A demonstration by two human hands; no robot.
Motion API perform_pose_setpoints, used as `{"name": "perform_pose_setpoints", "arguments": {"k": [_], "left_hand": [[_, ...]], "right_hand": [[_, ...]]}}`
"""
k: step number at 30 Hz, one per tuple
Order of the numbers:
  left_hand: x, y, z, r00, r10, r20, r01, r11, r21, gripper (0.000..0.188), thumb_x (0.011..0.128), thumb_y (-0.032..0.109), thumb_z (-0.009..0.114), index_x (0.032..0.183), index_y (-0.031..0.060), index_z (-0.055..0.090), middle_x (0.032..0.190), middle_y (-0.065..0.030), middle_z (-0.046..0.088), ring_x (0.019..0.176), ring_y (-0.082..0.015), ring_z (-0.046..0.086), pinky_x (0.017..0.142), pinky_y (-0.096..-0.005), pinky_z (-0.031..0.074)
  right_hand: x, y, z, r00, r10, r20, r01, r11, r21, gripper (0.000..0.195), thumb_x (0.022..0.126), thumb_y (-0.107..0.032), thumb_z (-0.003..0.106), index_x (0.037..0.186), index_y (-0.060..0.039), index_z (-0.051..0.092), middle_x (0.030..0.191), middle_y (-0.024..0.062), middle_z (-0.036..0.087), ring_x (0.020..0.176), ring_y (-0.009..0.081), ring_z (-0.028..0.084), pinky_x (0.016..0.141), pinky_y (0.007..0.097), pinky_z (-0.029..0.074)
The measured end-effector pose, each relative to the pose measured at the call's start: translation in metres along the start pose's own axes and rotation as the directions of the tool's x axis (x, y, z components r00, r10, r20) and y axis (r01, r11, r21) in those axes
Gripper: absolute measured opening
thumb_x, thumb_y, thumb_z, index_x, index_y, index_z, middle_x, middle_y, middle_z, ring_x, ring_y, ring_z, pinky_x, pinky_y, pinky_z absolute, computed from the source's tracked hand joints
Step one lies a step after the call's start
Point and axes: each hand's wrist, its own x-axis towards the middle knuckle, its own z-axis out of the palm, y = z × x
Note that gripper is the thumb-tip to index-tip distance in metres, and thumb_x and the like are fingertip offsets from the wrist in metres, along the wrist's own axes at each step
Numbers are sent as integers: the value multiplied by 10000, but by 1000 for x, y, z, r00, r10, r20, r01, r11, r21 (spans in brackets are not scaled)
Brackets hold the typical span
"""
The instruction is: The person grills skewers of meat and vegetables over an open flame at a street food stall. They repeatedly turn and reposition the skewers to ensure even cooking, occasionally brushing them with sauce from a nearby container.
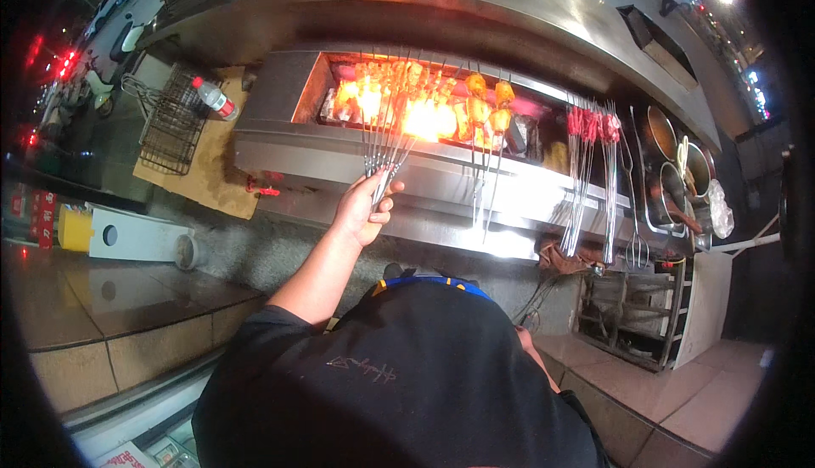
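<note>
My left hand is closed around the lower ends of a bundle of metal skewers at the near edge of a charcoal grill. Pieces of meat on the skewers lie over bright flames and glowing charcoal. To their right, thicker yellow-orange pieces of food on separate skewers rest across the grill. Farther right, two bundles of skewers with raw red meat lie across the grill's right end. Only my right forearm shows, low at my right side; my right hand is hidden by my body.
A wire grilling basket and a plastic bottle with a red cap stand on cardboard at the left. Metal pots and long utensils are at the right. Below them stands a wooden crate or rack. A metal hood overhangs the grill.
</note>
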Motion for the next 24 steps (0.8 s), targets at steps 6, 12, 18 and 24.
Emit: {"name": "perform_pose_setpoints", "arguments": {"k": [6, 12, 18, 24], "left_hand": [[3, -3, -10, 999, 7, 42, -3, 995, -97, 209, 1007, 274, 476, 1124, 119, 554, 900, -74, 615, 453, -34, 362, 342, -157, 251], [12, -4, -9, 996, -18, 83, 28, 993, -114, 185, 1002, 263, 492, 1058, 92, 534, 884, -81, 607, 468, -40, 374, 349, -163, 245], [8, -3, -12, 998, 36, 49, -30, 993, -111, 196, 1008, 262, 479, 1091, 107, 565, 880, -63, 604, 450, -30, 367, 336, -161, 253], [10, -5, -15, 998, 26, 52, -20, 994, -104, 190, 1001, 250, 494, 1075, 89, 562, 883, -53, 600, 454, -22, 365, 339, -159, 252]], "right_hand": [[16, 8, -10, 998, -39, 43, 34, 995, 96, 383, 894, -322, 588, 1042, 19, 682, 929, 160, 704, 865, 219, 652, 803, 326, 490], [43, 55, -4, 999, -37, 10, 36, 996, 78, 361, 883, -306, 591, 1001, 22, 683, 882, 151, 702, 817, 224, 646, 767, 339, 490], [9, 1, -25, 999, -47, 6, 46, 995, 92, 346, 898, -294, 589, 973, 31, 678, 817, 111, 690, 745, 203, 627, 709, 339, 485], [2, -15, -29, 995, -94, 32, 91, 991, 103, 348, 912, -304, 582, 927, 30, 679, 726, 72, 656, 658, 186, 594, 650, 342, 474]]}}
